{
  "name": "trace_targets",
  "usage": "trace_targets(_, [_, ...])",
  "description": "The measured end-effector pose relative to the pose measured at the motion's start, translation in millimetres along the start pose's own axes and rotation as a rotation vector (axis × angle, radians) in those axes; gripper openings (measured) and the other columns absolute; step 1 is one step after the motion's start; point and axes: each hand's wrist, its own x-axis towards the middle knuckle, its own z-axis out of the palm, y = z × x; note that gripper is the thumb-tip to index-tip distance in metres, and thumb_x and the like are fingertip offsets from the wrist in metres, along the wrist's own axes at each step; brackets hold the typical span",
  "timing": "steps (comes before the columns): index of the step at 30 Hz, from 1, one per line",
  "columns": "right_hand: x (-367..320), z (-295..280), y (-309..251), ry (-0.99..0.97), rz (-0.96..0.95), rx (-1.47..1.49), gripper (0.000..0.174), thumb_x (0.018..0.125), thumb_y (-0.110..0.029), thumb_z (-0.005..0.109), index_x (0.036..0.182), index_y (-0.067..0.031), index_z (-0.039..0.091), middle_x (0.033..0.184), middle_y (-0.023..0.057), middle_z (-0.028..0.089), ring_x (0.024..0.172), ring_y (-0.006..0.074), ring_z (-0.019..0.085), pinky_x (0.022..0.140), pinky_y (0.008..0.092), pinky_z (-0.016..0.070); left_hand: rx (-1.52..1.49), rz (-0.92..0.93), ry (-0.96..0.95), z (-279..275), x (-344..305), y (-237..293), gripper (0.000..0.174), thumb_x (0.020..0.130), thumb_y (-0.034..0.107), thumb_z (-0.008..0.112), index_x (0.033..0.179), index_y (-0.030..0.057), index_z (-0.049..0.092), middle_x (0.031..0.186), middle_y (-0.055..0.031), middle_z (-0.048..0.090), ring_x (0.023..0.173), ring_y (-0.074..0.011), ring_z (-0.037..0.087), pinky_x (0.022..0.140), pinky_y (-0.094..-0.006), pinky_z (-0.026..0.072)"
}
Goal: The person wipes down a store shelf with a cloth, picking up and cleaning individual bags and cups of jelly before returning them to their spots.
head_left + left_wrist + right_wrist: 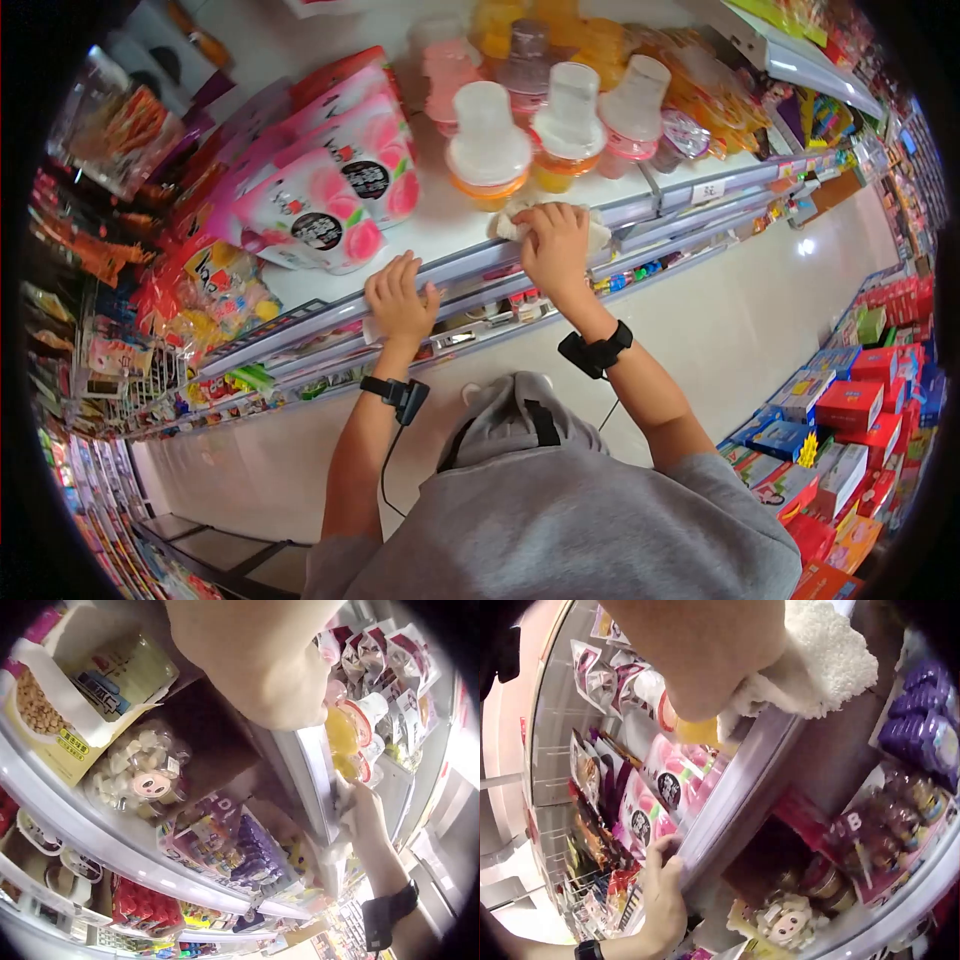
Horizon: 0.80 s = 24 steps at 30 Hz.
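In the head view my right hand grips a white terry cloth against the front edge of the shelf. The cloth's fluffy end hangs over the edge rail in the right wrist view. My left hand rests on the same rail farther left, fingertips on the shelf's edge and thumb spread. Just behind the cloth stand jelly cups with white domed lids. Pink pouches with peach pictures stand behind the left hand.
Lower shelves hold boxed sweets, a plastic tub of pale candies and purple packs. Bagged snacks fill a wire rack at left. Stacked red and blue boxes stand behind at right, across the pale floor.
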Motion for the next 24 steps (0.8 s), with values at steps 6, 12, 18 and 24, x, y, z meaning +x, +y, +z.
trace_targets(6, [-8.0,29.9,-70.3,-0.085,-0.057,0.114,0.029,0.061,-0.004,0.053,0.089,-0.0111,0.055,0.089,0.0099,0.053,0.090,0.0277,0.047,0.080,0.0411,0.0314,-0.107,-0.064,-0.023,-2.9,0.2,1.1,0.041,0.075,0.023,0.051,0.112,0.0057,0.047,0.115,-0.0070,0.050,0.106,-0.0233,0.044,0.092,-0.0412,0.0261])
trace_targets(12, [-17.8,65.2,-126.3,-0.125,-0.142,0.246,0.038,0.064,-0.016,0.054,0.100,-0.0043,0.052,0.097,0.0163,0.052,0.092,0.0315,0.046,0.082,0.0449,0.0310,-0.394,-0.139,-0.020,-23.5,-5.7,-14.5,0.056,0.074,0.016,0.054,0.125,0.0014,0.034,0.124,-0.0206,0.038,0.114,-0.0345,0.036,0.097,-0.0456,0.0240])
trace_targets(18, [-28.2,81.8,-135.7,-0.217,-0.171,0.240,0.039,0.067,-0.020,0.053,0.101,0.0002,0.051,0.099,0.0179,0.051,0.097,0.0314,0.047,0.086,0.0452,0.0327,-0.327,-0.040,0.048,-43.2,-8.6,-38.5,0.055,0.076,0.017,0.054,0.127,0.0061,0.034,0.131,-0.0187,0.032,0.121,-0.0362,0.030,0.100,-0.0497,0.0224])
trace_targets(24, [-41.8,71.5,-57.4,-0.216,-0.738,0.068,0.051,0.066,-0.015,0.056,0.115,-0.0098,0.046,0.128,0.0106,0.040,0.121,0.0292,0.034,0.099,0.0429,0.0291,-0.284,0.210,-0.090,-23.6,-24.7,-31.7,0.056,0.072,0.010,0.054,0.125,0.0034,0.036,0.131,-0.0167,0.034,0.123,-0.0335,0.028,0.103,-0.0515,0.0175])
